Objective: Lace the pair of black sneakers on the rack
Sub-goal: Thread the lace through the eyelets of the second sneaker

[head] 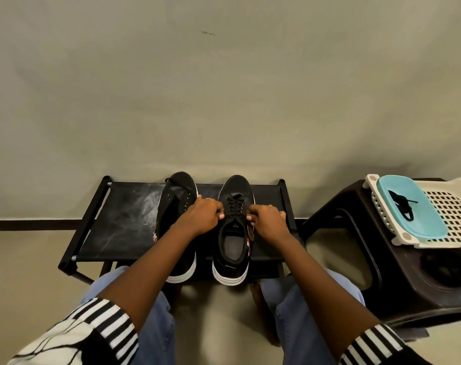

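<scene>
Two black sneakers with white soles stand side by side on a low black rack (118,222), toes toward the wall. The right sneaker (233,248) has a black lace crossed through its eyelets. My left hand (201,214) and my right hand (267,221) sit at either side of its tongue, fingers curled, each pinching an end of that lace. The left sneaker (178,191) lies partly under my left forearm; its eyelets look bare and a loose black lace (171,181) lies over its toe.
A dark brown plastic stool (408,280) stands to the right, carrying a white perforated basket (453,209) with a light blue lid (419,212); a black lace (403,204) lies on the lid. The wall rises just behind the rack. My knees in blue jeans are below.
</scene>
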